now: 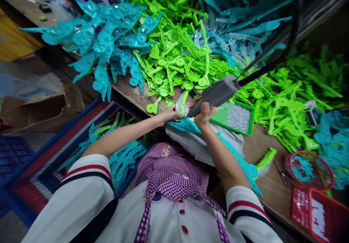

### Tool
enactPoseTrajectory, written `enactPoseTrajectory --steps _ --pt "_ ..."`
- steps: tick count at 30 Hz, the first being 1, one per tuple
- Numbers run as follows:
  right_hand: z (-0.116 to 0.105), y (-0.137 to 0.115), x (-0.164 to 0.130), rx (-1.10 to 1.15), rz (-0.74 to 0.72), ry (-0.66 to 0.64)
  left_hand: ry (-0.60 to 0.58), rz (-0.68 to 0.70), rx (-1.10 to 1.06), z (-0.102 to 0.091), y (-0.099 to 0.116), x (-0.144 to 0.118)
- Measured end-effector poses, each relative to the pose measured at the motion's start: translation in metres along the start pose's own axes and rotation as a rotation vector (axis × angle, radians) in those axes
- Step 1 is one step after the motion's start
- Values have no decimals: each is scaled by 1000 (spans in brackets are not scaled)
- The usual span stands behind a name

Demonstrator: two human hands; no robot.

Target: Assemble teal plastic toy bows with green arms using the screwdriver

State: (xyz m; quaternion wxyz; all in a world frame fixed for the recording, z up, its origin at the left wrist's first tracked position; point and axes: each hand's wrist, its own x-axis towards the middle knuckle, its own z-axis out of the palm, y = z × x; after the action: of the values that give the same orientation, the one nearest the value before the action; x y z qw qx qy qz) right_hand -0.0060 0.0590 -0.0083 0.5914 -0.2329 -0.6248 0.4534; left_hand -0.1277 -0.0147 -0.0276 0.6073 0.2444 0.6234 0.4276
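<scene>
My right hand grips a grey powered screwdriver that hangs from a black cable, its tip pointing down-left at a teal plastic toy piece lying on a white cloth. My left hand presses down on the part beside the tool tip, next to a clear plastic piece. A long teal plastic part runs from the cloth toward my right elbow.
Heaps of green plastic parts and teal parts cover the wooden bench. A green tray of small screws sits right of the hands. Red baskets stand at the right. A blue crate of teal pieces is at lower left.
</scene>
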Motion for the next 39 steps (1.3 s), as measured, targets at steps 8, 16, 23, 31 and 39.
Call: enactPoseTrajectory --steps 8,16,23,31,39 --pt "-2 6 -2 -44 0 -163 46 3 45 2 -2 0" --pt "2 3 -11 -91 0 -174 71 -2 89 3 2 -4" --pt "-41 -13 43 -63 -55 275 -30 -16 -202 -14 -12 -10" --pt "-114 38 91 -229 -25 363 146 252 20 -14 -52 -38" --pt "-111 65 96 -200 -29 304 291 359 252 -10 -51 -47"
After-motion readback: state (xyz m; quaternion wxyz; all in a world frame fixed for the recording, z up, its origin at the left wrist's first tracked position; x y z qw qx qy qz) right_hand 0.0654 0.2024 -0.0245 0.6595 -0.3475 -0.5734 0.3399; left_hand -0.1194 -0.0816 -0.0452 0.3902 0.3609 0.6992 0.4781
